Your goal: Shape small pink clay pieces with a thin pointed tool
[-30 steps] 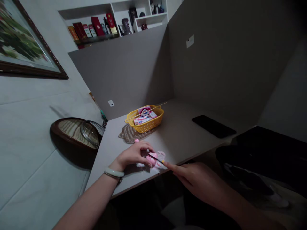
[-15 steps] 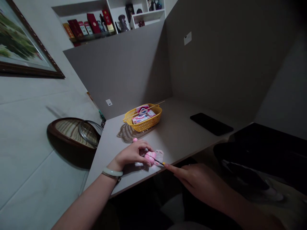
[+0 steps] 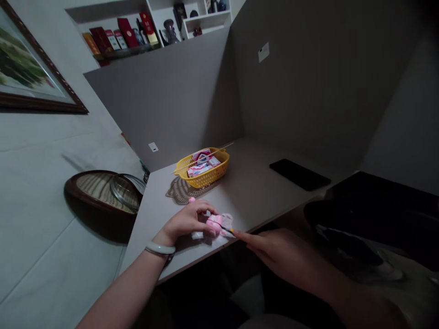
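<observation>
My left hand [image 3: 187,220] rests on the grey desk [image 3: 254,192] near its front edge, fingers pinched round a small pink object [image 3: 215,224] that lies on a bit of pale wrapping. My right hand [image 3: 279,257] comes in from the lower right with its fingers closed on a thin dark tool with a yellow band [image 3: 227,229], whose tip touches the pink object. A small pink bead [image 3: 191,199] lies just behind my left hand.
A yellow plastic basket [image 3: 204,167] with small packets and a long thin stick across it stands further back. A black phone [image 3: 299,174] lies at the right. A brown framed oval object [image 3: 103,192] leans at the left. Grey partition walls close the desk in.
The view has drifted slightly. Both hands stay at the pink object, which has turned a little under my left fingers; the tool's tip remains on it.
</observation>
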The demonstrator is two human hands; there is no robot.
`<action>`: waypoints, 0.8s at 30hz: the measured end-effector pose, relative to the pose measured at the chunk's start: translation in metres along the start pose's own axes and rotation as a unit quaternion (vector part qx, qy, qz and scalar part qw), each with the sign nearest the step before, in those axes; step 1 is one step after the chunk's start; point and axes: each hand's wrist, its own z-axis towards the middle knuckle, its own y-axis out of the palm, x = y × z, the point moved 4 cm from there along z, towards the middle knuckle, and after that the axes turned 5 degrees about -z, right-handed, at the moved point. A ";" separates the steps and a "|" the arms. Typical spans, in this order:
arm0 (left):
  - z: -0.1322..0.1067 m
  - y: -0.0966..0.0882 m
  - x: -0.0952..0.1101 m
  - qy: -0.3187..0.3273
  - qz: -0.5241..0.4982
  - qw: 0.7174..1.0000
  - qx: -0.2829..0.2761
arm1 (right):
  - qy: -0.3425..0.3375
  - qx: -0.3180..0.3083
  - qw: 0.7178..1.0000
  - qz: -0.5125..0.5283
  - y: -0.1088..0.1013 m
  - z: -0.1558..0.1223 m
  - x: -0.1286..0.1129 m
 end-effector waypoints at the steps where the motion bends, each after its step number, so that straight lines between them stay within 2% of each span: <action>1: -0.001 -0.001 0.001 -0.001 0.000 1.000 0.015 | 0.011 0.008 0.999 0.032 -0.002 -0.005 0.005; 4: -0.004 -0.007 0.006 0.020 0.004 0.997 0.074 | 0.073 0.046 0.992 0.093 -0.005 -0.013 0.021; 6: -0.006 -0.015 0.010 0.038 0.004 0.993 0.114 | 0.087 0.061 0.985 0.133 -0.008 -0.012 0.027; 9: -0.010 -0.028 0.011 0.035 0.020 0.987 0.158 | 0.047 0.015 0.986 0.160 -0.015 -0.006 0.031; 12: -0.012 -0.039 0.009 0.048 0.041 0.981 0.185 | 0.063 -0.005 0.984 0.165 -0.028 -0.002 0.041; 15: -0.013 -0.036 0.011 0.078 0.060 0.978 0.182 | 0.131 0.067 0.954 0.262 -0.035 0.007 0.042; 16: -0.012 -0.032 0.014 0.091 0.065 0.978 0.175 | 0.154 0.118 0.928 0.319 -0.035 0.013 0.039; 18: -0.013 -0.022 0.022 0.125 0.074 0.977 0.156 | 0.146 0.127 0.911 0.365 -0.024 0.030 0.022; 21: -0.015 -0.009 0.036 0.171 0.082 0.973 0.135 | 0.114 0.092 0.889 0.434 -0.002 0.060 -0.003; 24: -0.018 -0.005 0.043 0.210 0.084 0.963 0.146 | 0.103 0.073 0.875 0.467 0.014 0.082 -0.008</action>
